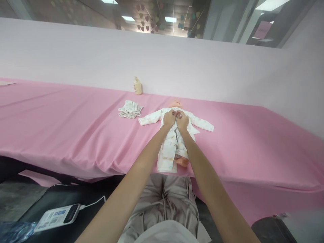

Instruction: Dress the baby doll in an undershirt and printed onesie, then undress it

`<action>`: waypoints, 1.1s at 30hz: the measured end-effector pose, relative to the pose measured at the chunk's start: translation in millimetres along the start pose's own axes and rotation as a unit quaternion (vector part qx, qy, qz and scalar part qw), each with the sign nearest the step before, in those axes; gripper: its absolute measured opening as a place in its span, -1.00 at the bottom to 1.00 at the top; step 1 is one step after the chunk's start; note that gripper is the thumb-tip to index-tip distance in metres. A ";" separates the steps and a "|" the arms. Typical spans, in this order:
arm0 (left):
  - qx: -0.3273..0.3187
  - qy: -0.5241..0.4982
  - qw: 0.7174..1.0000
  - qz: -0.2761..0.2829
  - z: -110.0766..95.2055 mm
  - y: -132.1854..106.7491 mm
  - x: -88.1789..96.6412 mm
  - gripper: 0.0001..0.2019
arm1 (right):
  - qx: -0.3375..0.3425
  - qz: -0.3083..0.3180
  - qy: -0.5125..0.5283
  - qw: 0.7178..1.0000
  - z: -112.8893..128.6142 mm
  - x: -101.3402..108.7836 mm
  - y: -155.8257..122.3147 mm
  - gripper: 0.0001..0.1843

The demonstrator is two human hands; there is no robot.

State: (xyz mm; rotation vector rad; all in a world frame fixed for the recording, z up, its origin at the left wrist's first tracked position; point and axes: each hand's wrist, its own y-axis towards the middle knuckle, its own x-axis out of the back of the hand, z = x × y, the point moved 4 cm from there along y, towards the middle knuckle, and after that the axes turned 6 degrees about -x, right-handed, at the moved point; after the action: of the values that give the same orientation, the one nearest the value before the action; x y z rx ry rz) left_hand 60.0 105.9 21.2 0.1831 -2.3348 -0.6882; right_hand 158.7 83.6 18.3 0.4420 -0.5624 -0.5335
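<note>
The baby outfit (167,150) is white with small prints, the tablecloth (98,128) plain pink, the bottle (137,87) cream.

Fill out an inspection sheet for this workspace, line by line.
Surface: pink cloth, creased, hanging over the front edge.
Job's things: doll lying face unclear, white patterned garment over its body, sleeves spread; one foot shows.
Clutter: folded pile and pump bottle, both left of the doll.
Hands: left hand and right hand pinch the garment near its neck.
Cables: white cable plugged into a device on a black seat.
Surroundings: white wall, window above.
</note>
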 end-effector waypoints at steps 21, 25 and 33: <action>0.006 -0.019 1.000 -0.020 3.2 -0.9 -2.6 -0.76 | -0.014 -0.013 -0.035 0.999 1.0 -0.6 0.1 -0.71; 0.017 -0.032 0.999 -0.016 5.2 -0.8 -1.9 -0.75 | -0.011 -0.007 -0.039 0.999 0.7 -2.0 0.9 -0.71; 0.038 -0.039 0.998 -0.016 5.9 -0.5 0.3 -0.76 | -0.007 0.006 -0.031 0.999 0.9 -1.5 2.6 -0.72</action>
State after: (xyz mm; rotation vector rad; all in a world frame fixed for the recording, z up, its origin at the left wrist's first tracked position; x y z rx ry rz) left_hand 55.9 107.9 17.4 0.2312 -2.4383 -0.6326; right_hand 158.0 86.3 19.8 0.4107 -0.6195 -0.5405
